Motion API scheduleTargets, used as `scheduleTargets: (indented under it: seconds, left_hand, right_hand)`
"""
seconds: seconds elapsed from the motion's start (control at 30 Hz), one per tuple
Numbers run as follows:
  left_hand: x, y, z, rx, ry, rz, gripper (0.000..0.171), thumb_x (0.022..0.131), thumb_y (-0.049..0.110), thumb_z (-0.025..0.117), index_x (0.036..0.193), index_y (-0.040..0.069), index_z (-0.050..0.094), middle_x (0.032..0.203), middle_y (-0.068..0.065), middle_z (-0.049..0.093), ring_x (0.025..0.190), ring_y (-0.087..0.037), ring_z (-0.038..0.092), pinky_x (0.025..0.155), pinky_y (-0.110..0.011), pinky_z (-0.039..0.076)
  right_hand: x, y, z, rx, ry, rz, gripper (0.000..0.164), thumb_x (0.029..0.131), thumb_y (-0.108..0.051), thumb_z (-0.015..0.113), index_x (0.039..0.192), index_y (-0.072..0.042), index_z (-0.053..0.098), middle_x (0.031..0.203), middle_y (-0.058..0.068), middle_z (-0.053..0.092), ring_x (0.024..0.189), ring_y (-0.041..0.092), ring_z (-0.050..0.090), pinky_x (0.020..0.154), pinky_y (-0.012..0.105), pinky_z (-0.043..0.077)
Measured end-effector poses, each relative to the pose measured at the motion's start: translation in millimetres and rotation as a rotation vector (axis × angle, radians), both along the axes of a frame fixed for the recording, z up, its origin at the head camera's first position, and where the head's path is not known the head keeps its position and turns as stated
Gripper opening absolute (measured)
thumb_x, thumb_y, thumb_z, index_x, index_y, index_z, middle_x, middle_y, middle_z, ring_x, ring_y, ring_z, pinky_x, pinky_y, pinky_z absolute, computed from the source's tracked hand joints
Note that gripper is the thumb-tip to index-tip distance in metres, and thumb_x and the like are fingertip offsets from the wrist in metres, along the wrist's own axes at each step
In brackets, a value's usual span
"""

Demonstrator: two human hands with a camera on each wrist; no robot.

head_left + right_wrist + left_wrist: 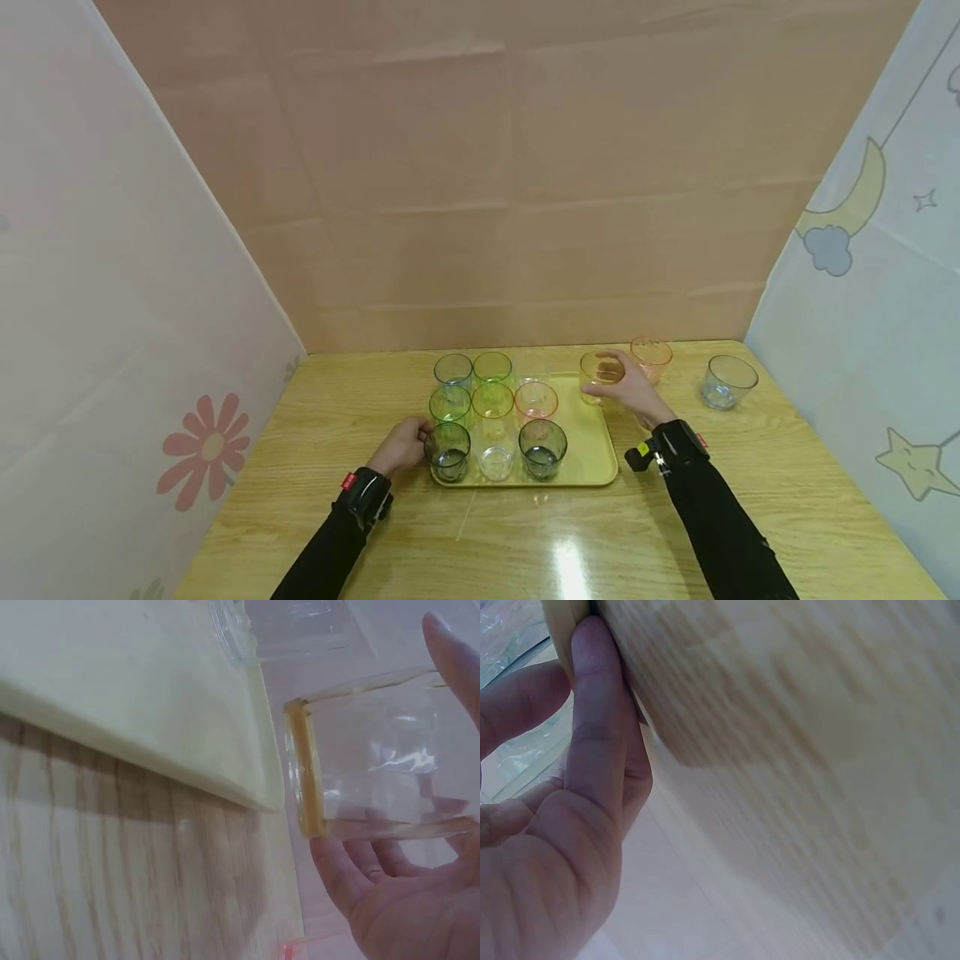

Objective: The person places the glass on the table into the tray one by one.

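My right hand [633, 390] grips an amber-tinted glass [592, 381] at the back right corner of a yellow tray [585, 450]. In the right wrist view this glass [375, 754] is held by its sides, just off the tray's corner [247, 776]. The left hand [402, 446] pinches the tray's left rim beside a dark grey glass [448, 454]. Its fingers [596, 712] lie along the rim in the left wrist view. Several tinted and clear glasses stand in rows on the tray, among them a green glass [450, 406] and a pink-rimmed glass [536, 402].
Right of the tray, an orange-pink glass [651, 354] stands partly behind the right hand, and a grey-rimmed glass [727, 383] farther right. A brown covered wall [510, 250] closes off the table's back edge. Patterned white panels [847, 333] flank both sides.
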State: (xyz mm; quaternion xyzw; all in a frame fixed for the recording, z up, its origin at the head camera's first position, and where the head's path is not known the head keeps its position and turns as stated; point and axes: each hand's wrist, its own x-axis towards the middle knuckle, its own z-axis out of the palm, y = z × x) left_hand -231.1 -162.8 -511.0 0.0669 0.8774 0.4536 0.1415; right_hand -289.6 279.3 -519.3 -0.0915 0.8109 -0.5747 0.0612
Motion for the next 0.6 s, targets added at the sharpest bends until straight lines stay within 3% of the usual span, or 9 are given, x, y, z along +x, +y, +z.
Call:
scheduleTargets:
  seconds: [0.13,0.3,0.6]
  left_hand:
    - [0.1,0.3,0.6,-0.005,0.002,0.002,0.027,0.083,-0.018,0.047,0.105,-0.008,0.06,0.083,-0.01,0.054,0.078,-0.019,0.051,0.064,-0.027,0.044]
    - [0.4,0.2,0.3,-0.018,0.013,0.0,0.023,0.084,-0.017,0.049,0.102,-0.007,0.06,0.082,-0.009,0.054,0.076,-0.019,0.051,0.064,-0.028,0.044]
    - [1.3,1.7,-1.8,-0.033,0.036,-0.003,0.022,0.084,-0.016,0.05,0.101,-0.007,0.06,0.082,-0.01,0.056,0.076,-0.019,0.052,0.065,-0.029,0.046]
  right_hand:
    - [-3.7,-8.6,7.7,0.041,0.02,0.032,0.087,0.086,-0.04,0.072,0.154,-0.019,0.021,0.15,0.023,0.035,0.137,0.042,0.032,0.106,0.057,0.038]
    - [-8.4,-22.9,14.6,0.062,-0.025,0.053,0.094,0.083,-0.039,0.076,0.152,-0.01,0.019,0.15,0.023,0.035,0.14,0.042,0.03,0.11,0.057,0.034]
    - [-6.1,-42.8,30.4,0.119,-0.06,0.068,0.084,0.083,-0.026,0.079,0.146,0.001,0.03,0.147,0.028,0.039,0.136,0.046,0.035,0.108,0.055,0.039]
